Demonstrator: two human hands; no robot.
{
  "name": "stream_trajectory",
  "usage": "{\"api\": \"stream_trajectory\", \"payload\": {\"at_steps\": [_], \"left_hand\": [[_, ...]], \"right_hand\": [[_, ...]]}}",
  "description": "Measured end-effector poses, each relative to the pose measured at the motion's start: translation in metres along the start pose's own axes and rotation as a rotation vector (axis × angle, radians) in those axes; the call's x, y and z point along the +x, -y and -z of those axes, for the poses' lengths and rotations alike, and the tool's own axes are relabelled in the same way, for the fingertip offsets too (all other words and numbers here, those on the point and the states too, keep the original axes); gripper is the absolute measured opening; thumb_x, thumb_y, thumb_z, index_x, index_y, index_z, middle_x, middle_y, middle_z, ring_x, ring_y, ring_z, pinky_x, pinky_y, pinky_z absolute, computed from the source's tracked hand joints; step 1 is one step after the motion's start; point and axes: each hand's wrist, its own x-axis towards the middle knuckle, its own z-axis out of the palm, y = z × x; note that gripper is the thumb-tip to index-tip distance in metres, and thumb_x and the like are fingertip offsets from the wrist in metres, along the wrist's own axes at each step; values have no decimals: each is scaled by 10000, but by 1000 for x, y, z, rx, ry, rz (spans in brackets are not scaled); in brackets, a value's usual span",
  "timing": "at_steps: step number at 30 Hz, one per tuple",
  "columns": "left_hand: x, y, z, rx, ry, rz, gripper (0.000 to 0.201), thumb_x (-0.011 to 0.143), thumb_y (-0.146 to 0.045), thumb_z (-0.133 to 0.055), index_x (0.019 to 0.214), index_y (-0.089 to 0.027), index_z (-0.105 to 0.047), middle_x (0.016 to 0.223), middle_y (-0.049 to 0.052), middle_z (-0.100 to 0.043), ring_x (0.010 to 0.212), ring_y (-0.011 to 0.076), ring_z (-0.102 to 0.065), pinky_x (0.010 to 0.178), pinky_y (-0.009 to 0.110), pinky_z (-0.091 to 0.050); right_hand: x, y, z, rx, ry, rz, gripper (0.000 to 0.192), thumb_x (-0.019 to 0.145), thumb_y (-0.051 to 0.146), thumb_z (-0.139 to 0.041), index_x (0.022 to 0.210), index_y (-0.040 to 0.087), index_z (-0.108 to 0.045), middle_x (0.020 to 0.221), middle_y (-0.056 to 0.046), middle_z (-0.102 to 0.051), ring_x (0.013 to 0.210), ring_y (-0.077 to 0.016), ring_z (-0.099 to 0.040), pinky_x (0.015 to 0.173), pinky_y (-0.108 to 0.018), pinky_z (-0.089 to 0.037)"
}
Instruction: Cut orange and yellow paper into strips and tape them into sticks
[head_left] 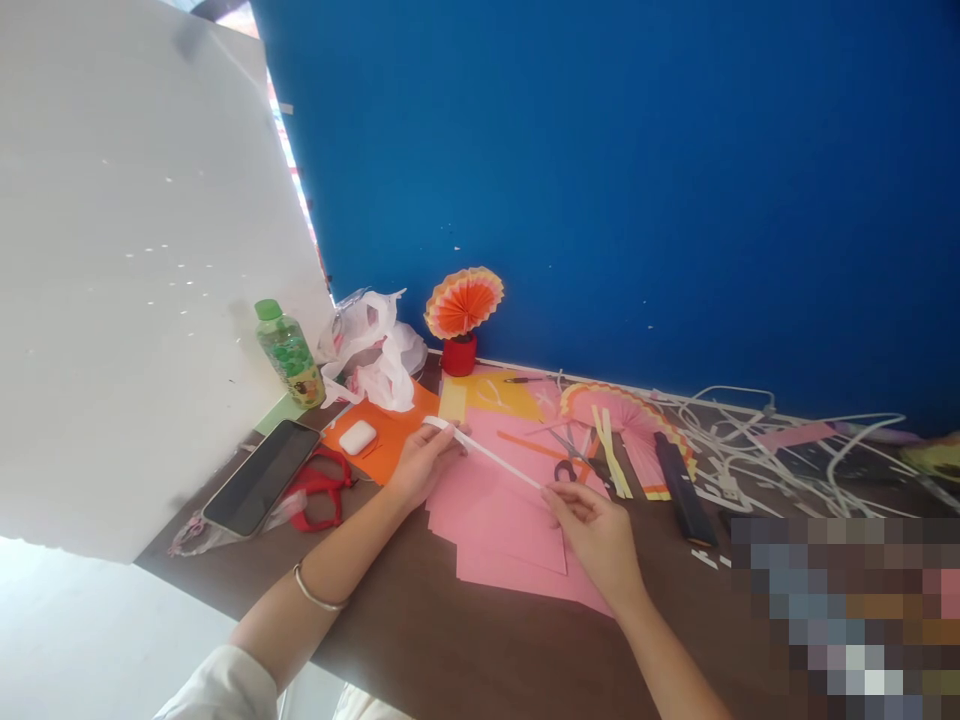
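Note:
Between my two hands a narrow white strip [499, 460], which looks like paper, is stretched at a slant. My left hand [424, 462] pinches it near its upper left end, which curls a little past the fingers. At the lower right end my right hand [596, 530] holds it between thumb and fingertips. Beneath both hands lie overlapping pink paper sheets [510, 590]. A pair of scissors [566, 470] rests on the pink paper just beyond my right hand. Pale yellow strips [611, 455] and a pleated pink paper fan [622, 410] lie to its right.
On the left are a phone [262, 475], red ribbon [319, 505], a white case [358, 437] on orange paper [390, 455], a bottle [289, 355] and plastic bags [379, 350]. An orange paper rosette [465, 305] stands at the back. Tangled white cables [780, 450] and a dark bar [684, 490] lie right.

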Motion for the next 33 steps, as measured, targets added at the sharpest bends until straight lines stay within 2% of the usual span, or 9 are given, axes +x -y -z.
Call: {"api": "stream_trajectory", "payload": {"at_steps": [10,15,20,23,25,26,28,30,33], "left_hand": [[0,1,-4,86,67,-80,237,753,-347,-609,843,-128,-605,939,92,-645,987,235,-583,934,404,-399],[5,9,0,57,25,-156,233,737,-348,-625,843,-141,-610,924,69,-653,971,209,-591,948,384,-387],[6,18,-3,30,10,-151,228,742,-342,-621,861,-148,-613,905,60,-664,944,193,-605,942,373,-393],[8,16,0,68,-28,-175,246,749,-350,-606,876,-140,-603,954,79,-656,972,198,-592,934,363,-401],[11,10,8,96,-91,-241,240,760,-351,-584,882,-145,-592,999,86,-642,1011,194,-571,930,342,-403],[13,6,13,82,-163,-293,225,763,-355,-573,876,-160,-584,994,75,-641,1010,185,-569,916,329,-413],[16,-2,21,92,-189,-318,203,759,-343,-570,883,-182,-568,1000,55,-634,1015,169,-562,902,315,-418],[18,-7,25,217,-163,-321,217,768,-359,-551,887,-177,-558,955,56,-637,968,173,-578,869,321,-430],[17,-8,22,715,-41,-372,243,818,-372,-463,859,-151,-555,859,70,-630,874,190,-588,806,326,-438]], "right_hand": [[1,0,-3,-346,-41,275,157,781,309,-512,706,182,-567,594,-6,-602,475,-135,-554,459,-243,-463],[1,5,-4,-438,-96,392,125,798,267,-463,707,199,-517,586,9,-550,459,-126,-499,457,-238,-415],[3,7,-9,-516,-137,422,126,793,232,-422,682,208,-477,573,8,-516,499,-146,-495,487,-250,-398],[6,0,-3,-544,-157,456,121,787,218,-414,685,210,-479,591,-2,-524,548,-164,-512,519,-264,-399],[9,-7,11,-568,-219,461,131,785,207,-402,691,205,-494,619,-21,-546,575,-176,-522,539,-279,-399],[11,-10,19,-586,-284,432,136,782,212,-406,689,199,-503,629,-32,-552,560,-176,-514,530,-284,-391],[15,-15,33,-570,-436,334,125,772,239,-438,693,183,-518,624,-41,-552,519,-168,-497,513,-289,-384],[17,-16,40,-448,-510,237,127,770,283,-482,731,175,-538,673,-48,-581,558,-168,-525,550,-288,-409],[18,-13,39,-258,-496,191,178,766,350,-525,773,175,-555,710,-40,-591,590,-156,-533,592,-282,-424]]}}
